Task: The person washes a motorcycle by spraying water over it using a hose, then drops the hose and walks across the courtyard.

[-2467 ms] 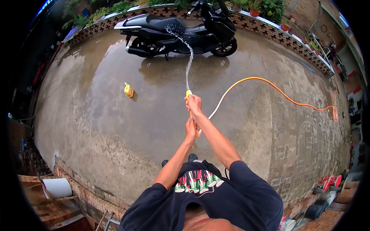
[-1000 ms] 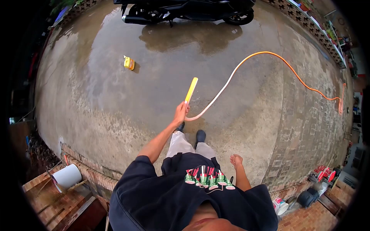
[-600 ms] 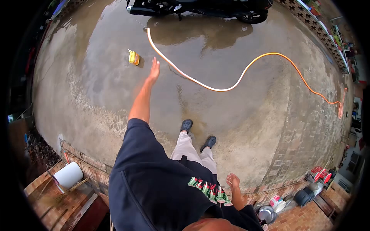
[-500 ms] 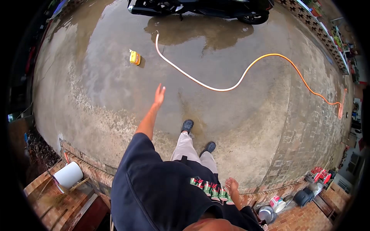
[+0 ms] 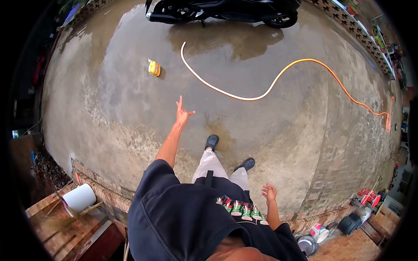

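Note:
My left hand (image 5: 183,115) is stretched out over the wet concrete with its fingers spread and nothing in it. Nearest to it are a yellow spray bottle (image 5: 154,68) standing on the ground and a hose (image 5: 237,96). The hose runs pale at its free end and orange toward the right. Lower down, at my right side, hangs my right hand (image 5: 269,191), its fingers loosely bent and holding nothing. Neither hand touches an object.
A black motorcycle (image 5: 217,12) stands at the far edge. Along the near side runs a low brick edge (image 5: 102,182), with a white bucket (image 5: 79,199) at left. At right are a metal basin (image 5: 307,245), another bucket (image 5: 319,232) and a red machine (image 5: 369,197).
My left hand has spread its fingers and turned, the thumb now pointing right. My right hand has swung up and outward from my body. The right foot has shifted a little to the right.

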Available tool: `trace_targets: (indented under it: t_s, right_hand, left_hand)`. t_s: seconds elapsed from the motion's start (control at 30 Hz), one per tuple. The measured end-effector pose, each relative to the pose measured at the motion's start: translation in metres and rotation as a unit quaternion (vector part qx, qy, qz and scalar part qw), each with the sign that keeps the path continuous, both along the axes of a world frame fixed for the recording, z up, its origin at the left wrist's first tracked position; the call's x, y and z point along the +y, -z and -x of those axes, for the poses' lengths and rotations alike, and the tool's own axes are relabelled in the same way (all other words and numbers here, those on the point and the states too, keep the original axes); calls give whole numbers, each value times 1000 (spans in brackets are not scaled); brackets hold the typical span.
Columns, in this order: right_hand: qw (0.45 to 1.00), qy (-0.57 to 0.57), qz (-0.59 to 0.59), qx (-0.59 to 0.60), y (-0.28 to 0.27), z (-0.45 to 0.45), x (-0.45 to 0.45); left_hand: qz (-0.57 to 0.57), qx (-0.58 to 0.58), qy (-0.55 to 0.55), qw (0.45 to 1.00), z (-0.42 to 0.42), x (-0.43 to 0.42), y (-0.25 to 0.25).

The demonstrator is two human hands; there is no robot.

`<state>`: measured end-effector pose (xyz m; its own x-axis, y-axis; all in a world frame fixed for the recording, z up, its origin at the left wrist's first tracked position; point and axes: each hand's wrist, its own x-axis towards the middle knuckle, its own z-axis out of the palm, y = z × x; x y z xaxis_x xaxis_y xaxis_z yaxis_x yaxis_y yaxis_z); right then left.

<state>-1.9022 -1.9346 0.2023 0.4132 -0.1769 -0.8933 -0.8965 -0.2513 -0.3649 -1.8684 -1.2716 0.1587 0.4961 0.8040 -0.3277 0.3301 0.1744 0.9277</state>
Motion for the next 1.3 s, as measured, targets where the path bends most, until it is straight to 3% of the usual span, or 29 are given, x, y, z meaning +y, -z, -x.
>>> trace_targets:
  t_s: [0.07, 0.17, 0.2, 0.23, 0.3, 0.4, 0.47, 0.53, 0.57, 0.6, 0.63, 0.7, 0.73, 0.8, 0.9, 1.07, 1.17, 1.2, 1.23, 1.27, 1.3]
  right_hand:
    - [1000, 15, -15, -17, 5, -4, -33]
    - [997, 67, -20, -37, 15, 2, -103]
    - [996, 76, -18, -35, 20, 7, -131]
    - [995, 90, -14, -31, 28, 12, -162]
    - [992, 123, -29, -28, 53, 25, -232]
    - [975, 217, -30, -41, 55, 28, -321]
    - [945, 306, -90, -74, 27, 10, -359]
    - [890, 376, -216, -140, -1, -26, -389]
    - [852, 400, -287, -179, -9, -47, -401]
    - [819, 422, -329, -206, -27, -76, -409]
    - [785, 441, -370, -230, -49, -107, -416]
    - [731, 439, -440, -283, -88, -169, -434]
    - [727, 444, -440, -284, -100, -197, -444]
    - [708, 416, -474, -318, -118, -258, -477]
    - [711, 390, -490, -320, -125, -342, -541]
    - [712, 422, -480, -290, -78, -473, -689]
    - [782, 463, -365, -201, -35, -495, -796]
    - [802, 470, -319, -184, -20, -497, -831]
    - [818, 487, -256, -167, -13, -492, -863]
    - [829, 504, -193, -147, -7, -481, -895]
    - [819, 541, -139, -132, 3, -462, -925]
  left_hand:
    - [25, -75, 89, 993, -34, 0, -61]
    - [50, -109, 88, 989, -65, -33, -91]
    - [83, -117, 95, 985, -69, -51, -94]
    - [1, -82, 103, 991, -69, -80, -94]
    - [9, -33, 51, 998, -63, -131, -62]
    - [172, -132, 52, 975, -76, -262, -40]
    - [263, -116, 154, 945, -115, -374, -42]
    - [401, -154, 256, 866, -178, -508, -65]
    - [473, -151, 284, 820, -211, -600, -133]
    - [602, -199, 308, 709, -240, -670, -172]
    - [648, -197, 315, 664, -265, -730, -200]
    - [685, -182, 349, 614, -308, -826, -236]
    - [684, -177, 353, 614, -325, -861, -242]
    - [724, -181, 353, 565, -373, -930, -243]
    - [708, -170, 384, 568, -440, -1010, -228]
    - [725, -137, 389, 552, -589, -1126, -173]
    - [731, -108, 481, 472, -685, -1195, -99]
    - [703, -89, 517, 481, -717, -1215, -87]
    - [547, -43, 522, 653, -743, -1240, -109]
    - [366, 60, 512, 775, -770, -1266, -133]
    - [432, -65, 510, 741, -801, -1292, -140]
